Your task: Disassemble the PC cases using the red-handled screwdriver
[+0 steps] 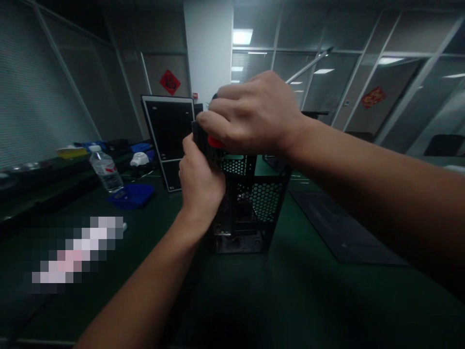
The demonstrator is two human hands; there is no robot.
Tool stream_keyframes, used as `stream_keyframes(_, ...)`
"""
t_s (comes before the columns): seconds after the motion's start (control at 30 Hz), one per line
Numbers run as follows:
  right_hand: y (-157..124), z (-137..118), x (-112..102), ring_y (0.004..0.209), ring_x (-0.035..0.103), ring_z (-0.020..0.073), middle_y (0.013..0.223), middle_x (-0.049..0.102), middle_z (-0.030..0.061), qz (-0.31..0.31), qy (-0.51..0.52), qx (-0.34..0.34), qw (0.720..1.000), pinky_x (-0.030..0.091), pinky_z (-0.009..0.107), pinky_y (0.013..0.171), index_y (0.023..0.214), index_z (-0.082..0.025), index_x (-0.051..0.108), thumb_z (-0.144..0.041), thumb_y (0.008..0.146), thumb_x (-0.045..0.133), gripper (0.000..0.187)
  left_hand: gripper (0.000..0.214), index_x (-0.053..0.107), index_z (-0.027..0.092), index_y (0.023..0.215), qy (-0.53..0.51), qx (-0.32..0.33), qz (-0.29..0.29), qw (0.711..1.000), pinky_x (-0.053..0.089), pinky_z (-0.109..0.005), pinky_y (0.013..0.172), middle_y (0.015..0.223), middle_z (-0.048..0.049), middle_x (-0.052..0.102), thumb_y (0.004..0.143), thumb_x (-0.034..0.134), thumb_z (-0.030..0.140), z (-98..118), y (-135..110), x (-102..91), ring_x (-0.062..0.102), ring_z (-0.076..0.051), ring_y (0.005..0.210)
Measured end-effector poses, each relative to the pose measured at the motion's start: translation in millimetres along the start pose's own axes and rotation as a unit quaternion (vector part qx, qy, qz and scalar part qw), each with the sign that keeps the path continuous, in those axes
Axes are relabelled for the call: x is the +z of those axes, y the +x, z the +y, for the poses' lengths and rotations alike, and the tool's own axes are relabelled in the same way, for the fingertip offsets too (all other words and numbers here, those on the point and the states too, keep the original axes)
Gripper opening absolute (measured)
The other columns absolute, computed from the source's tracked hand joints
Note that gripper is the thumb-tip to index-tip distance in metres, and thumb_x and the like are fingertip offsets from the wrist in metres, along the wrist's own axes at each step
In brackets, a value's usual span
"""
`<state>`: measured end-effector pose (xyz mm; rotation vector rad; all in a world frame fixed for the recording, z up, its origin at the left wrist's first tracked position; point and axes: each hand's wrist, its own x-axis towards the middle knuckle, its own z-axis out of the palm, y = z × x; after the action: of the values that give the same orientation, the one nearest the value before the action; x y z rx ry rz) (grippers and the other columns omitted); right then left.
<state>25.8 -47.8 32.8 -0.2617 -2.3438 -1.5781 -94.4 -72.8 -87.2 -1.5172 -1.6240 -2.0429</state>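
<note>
A black computer case (pixel 267 206), its frame bare and its panels perforated with honeycomb holes, stands upright on the green-topped table in front of me. My left hand (pixel 201 177) is closed around a dark part at the case's upper left edge; my palm hides most of it. Above and to the right, my right hand (pixel 254 114) forms a fist over the top of the case. From under its fingers shows a red piece (pixel 215 141), with a bit of black at the far side. The rest of what it grips is hidden.
A flat black-and-white panel (pixel 174 131) stands behind on the left. Near it are a water bottle (pixel 107 169) and a blue tray (pixel 132 195). A dark flat mat (pixel 341 225) lies right of the case. A blurred-out item lies at left.
</note>
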Motion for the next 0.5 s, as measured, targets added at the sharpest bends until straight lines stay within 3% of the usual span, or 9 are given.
stream_keyframes(0.2,8,-2,1,0.094,0.058,0.0247,0.094,0.056,0.0069,-0.011,0.008,0.015,1.000,0.047,0.034,0.072,0.108,-0.013,0.053,-0.025,0.095,0.020,0.038,0.030,0.049,0.021,0.107,-0.022,0.021,0.002,1.000,0.044,-0.056,0.104,0.092,-0.0094,0.064,0.078,0.058,0.017,-10,5,-0.2,0.064,-0.037,0.108)
stream_keyframes(0.37,20,2,-8,0.088,0.057,0.0215,0.093,0.055,0.0061,-0.030,0.102,0.056,0.993,0.046,0.033,0.075,0.109,-0.018,0.058,-0.052,0.091,0.043,0.042,0.040,0.049,0.021,0.111,-0.027,0.040,0.004,0.999,0.045,-0.055,0.105,0.098,-0.0095,0.065,0.074,0.055,0.010,-13,6,1.5,0.063,-0.036,0.110)
stream_keyframes(0.5,38,-6,-11,0.095,0.058,0.0338,0.087,0.055,0.0080,-0.041,0.151,0.131,0.979,0.050,0.051,0.078,0.105,-0.018,0.065,-0.061,0.088,0.054,0.048,0.043,0.051,0.015,0.114,-0.034,0.033,0.008,0.999,0.047,-0.052,0.105,0.103,-0.0133,0.066,0.072,0.054,0.008,-19,5,0.8,0.062,-0.036,0.113)
